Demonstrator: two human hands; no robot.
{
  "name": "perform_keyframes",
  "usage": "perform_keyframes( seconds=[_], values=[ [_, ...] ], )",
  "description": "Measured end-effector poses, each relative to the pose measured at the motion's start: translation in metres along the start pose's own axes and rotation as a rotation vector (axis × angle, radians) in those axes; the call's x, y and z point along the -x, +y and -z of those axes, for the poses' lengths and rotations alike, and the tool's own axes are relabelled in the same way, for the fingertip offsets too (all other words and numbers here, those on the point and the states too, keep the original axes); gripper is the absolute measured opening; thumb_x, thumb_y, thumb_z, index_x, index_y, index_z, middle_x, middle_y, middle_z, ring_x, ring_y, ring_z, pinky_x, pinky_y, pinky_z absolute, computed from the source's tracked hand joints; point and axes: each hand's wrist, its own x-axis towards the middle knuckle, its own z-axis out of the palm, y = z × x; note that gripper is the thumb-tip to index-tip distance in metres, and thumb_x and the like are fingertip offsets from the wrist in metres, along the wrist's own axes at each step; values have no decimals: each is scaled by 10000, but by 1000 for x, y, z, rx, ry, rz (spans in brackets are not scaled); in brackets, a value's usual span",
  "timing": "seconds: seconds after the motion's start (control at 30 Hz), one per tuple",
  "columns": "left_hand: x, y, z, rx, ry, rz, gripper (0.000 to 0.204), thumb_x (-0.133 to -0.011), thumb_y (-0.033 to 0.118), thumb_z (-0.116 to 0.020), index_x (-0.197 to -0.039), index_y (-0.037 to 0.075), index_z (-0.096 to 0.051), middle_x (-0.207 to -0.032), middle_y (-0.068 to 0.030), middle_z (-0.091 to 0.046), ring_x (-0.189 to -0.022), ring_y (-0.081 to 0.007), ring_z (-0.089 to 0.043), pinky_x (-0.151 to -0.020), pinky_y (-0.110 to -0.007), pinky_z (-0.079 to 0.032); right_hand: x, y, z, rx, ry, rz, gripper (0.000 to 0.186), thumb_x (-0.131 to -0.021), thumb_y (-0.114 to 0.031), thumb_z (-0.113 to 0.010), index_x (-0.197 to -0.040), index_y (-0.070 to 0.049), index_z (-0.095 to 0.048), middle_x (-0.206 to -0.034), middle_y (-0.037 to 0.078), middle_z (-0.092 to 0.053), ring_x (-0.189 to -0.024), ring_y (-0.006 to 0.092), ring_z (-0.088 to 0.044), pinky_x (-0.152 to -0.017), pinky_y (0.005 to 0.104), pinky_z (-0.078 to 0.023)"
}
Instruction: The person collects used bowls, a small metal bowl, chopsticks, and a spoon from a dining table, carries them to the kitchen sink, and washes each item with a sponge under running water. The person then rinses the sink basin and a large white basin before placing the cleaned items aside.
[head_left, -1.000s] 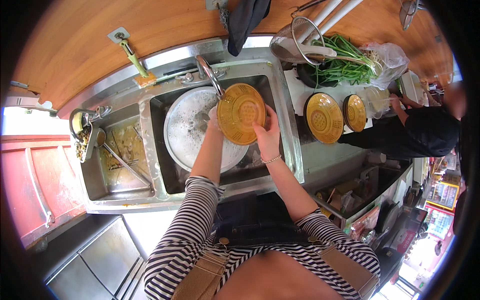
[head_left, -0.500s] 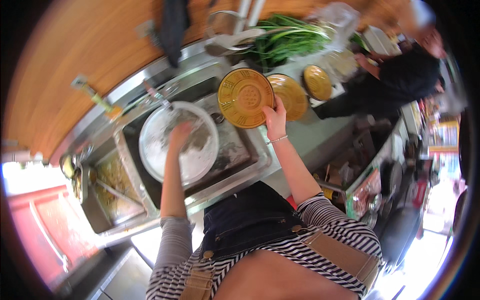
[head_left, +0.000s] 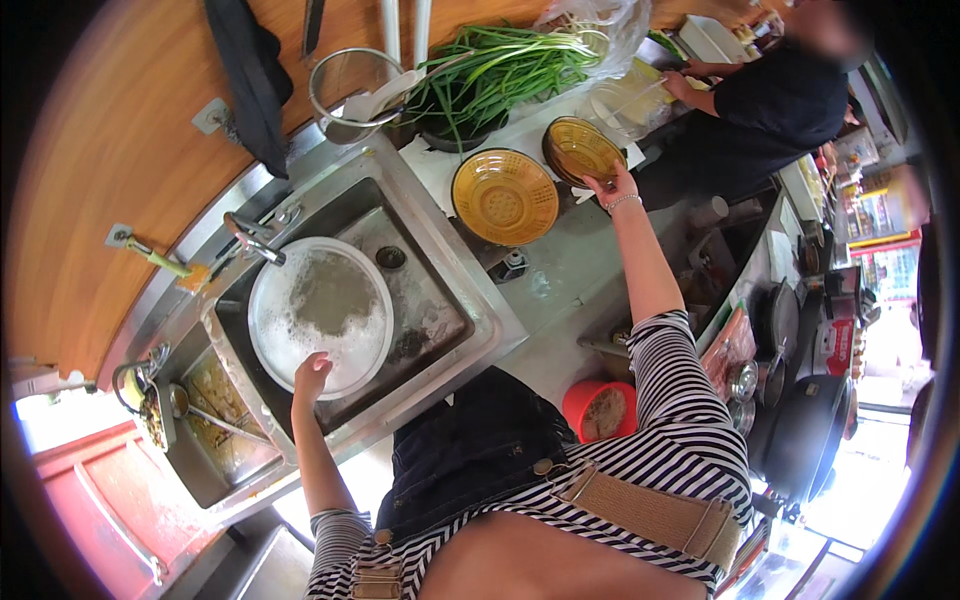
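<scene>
My right hand grips an amber patterned plate at a stack of similar plates on the counter, right of the sink. A separate amber bowl-like plate lies nearer the sink. My left hand, its fingers loosely bent and apart with nothing visible in them, is at the near rim of a large round white basin of sudsy water. The basin sits in a steel sink, beside the faucet.
Green onions and a strainer lie behind the plates. A co-worker in dark clothing works at the right. A red bucket is below the counter, near pots. A second sink holds a ladle and scraps.
My view has turned rightward. My right hand has carried the plate from over the sink to the stack at the right. My left hand left that plate and moved to the basin's near rim.
</scene>
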Motion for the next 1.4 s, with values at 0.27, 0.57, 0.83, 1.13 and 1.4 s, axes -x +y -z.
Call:
perform_keyframes(
  seconds=[0.27, 0.57, 0.83, 1.13, 1.4],
  values=[
    [57, 30, 20, -78, 44, 107, 344, -812, 253, -616, -1123, 107, -606, -1035, -132, -648, -975, -300, -607, -853, -371, -463, -86, -20, 25, 605, -159, 26, 307, -916, -191, -533, -1193, -60, -502, -1159, 120, -576, -1000, 294, -592, -735, 387, -583],
    [124, -38, 49, 208, 243, 320, 299, -785, 248, -593, -1046, 116, -655, -913, -109, -674, -857, -232, -645, -763, -331, -491, -49, 3, 44, 1014, 120, 231, 431, -901, -480, -505, -767, -80, -590, -544, -14, -470, -454, 97, -396, -429, 191, -328],
    [129, -199, 118, 789, 438, 616, 193, -828, 222, -606, -1003, 143, -631, -861, 25, -643, -700, -99, -597, -586, -245, -449, 161, 262, 58, 989, -377, 790, 280, -915, -235, -522, -682, -81, -539, -618, -16, -479, -543, 68, -434, -473, 215, -311],
    [73, -448, 154, 1088, 598, 1055, 244, -852, 300, -575, -1008, 113, -589, -900, -61, -605, -742, -234, -594, -613, -374, -468, 402, 661, 14, 1633, -1113, 673, 148, -816, -180, -640, -870, -58, -577, -718, 76, -537, -686, 219, -533, -640, 329, -447],
    [40, -476, 156, 547, 736, 1182, 464, -760, 403, -635, -835, -53, -676, -897, -210, -663, -867, -338, -646, -732, -413, -509, 404, 775, -10, 1826, -694, 1091, 360, -710, -205, -700, -887, -59, -422, -880, 132, -436, -762, 320, -500, -615, 416, -434]
  ],
)
